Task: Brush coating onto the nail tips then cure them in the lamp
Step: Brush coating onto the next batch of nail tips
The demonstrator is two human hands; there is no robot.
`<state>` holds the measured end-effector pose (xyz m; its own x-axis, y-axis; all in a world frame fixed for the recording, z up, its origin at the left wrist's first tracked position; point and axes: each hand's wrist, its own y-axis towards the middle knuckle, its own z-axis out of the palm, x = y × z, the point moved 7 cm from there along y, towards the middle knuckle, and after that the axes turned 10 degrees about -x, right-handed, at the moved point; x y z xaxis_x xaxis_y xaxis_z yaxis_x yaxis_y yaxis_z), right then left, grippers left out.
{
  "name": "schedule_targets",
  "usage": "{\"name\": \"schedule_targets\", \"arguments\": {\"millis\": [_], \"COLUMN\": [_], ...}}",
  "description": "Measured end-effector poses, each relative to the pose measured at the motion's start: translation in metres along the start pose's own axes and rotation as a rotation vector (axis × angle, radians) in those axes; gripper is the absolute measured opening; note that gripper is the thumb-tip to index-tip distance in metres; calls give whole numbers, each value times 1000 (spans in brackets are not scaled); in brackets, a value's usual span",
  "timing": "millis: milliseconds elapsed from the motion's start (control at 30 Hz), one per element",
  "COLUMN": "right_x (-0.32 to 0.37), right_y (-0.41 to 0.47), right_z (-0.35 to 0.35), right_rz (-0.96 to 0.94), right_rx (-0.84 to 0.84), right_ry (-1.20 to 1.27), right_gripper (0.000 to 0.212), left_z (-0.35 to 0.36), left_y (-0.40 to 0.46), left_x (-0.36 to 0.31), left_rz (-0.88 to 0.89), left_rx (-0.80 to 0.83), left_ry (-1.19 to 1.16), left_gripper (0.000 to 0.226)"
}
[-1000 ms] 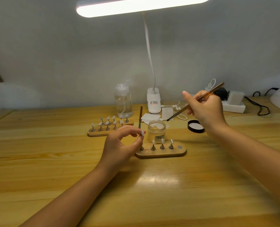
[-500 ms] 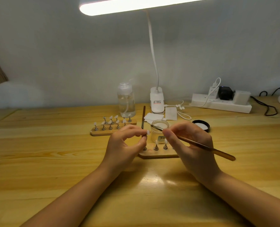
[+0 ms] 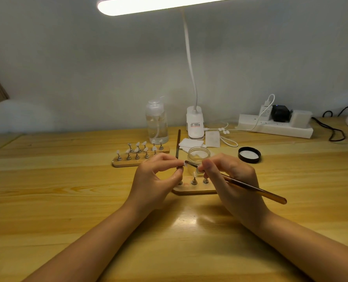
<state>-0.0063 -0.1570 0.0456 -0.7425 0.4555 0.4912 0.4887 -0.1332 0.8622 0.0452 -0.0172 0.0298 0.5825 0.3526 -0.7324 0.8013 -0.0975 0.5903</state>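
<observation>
Left hand (image 3: 156, 180): thumb and forefinger pinch a small stand bearing one nail tip (image 3: 183, 164), raised above the wooden table (image 3: 67, 200).
Right hand (image 3: 233, 181): fingers curled round an amber-handled brush (image 3: 248, 186), bristles touching the held nail tip.
Near holder (image 3: 193, 189): between and under both hands, pegs upright.
Open glass jar (image 3: 198, 156): just beyond the fingertips.
Far holder (image 3: 140, 157): beyond the left hand, carrying tips.
Black lid (image 3: 249, 155): beyond the right hand.
</observation>
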Motion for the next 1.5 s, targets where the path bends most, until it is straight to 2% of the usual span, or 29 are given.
{"name": "schedule_targets", "arguments": {"millis": [267,467,600,1333,1500], "right_x": [-4,-4,-6,-5,-3], "right_y": [-5,-3,-3,1,0], "right_z": [-8,1,-3,-5,1], "right_rz": [94,97,130,104,85], "right_rx": [-64,-13,-51,-65,-20], "right_ry": [82,69,111,72,58], "right_gripper": [27,32,28,21,27], "left_z": [0,3,2,-2,1], "left_y": [0,2,1,-3,-1], "left_x": [0,0,0,1,0], "left_rz": [6,0,6,6,-6], "left_rx": [10,10,6,8,6], "left_ry": [9,11,3,-5,-10], "left_gripper": [24,23,23,25,24]}}
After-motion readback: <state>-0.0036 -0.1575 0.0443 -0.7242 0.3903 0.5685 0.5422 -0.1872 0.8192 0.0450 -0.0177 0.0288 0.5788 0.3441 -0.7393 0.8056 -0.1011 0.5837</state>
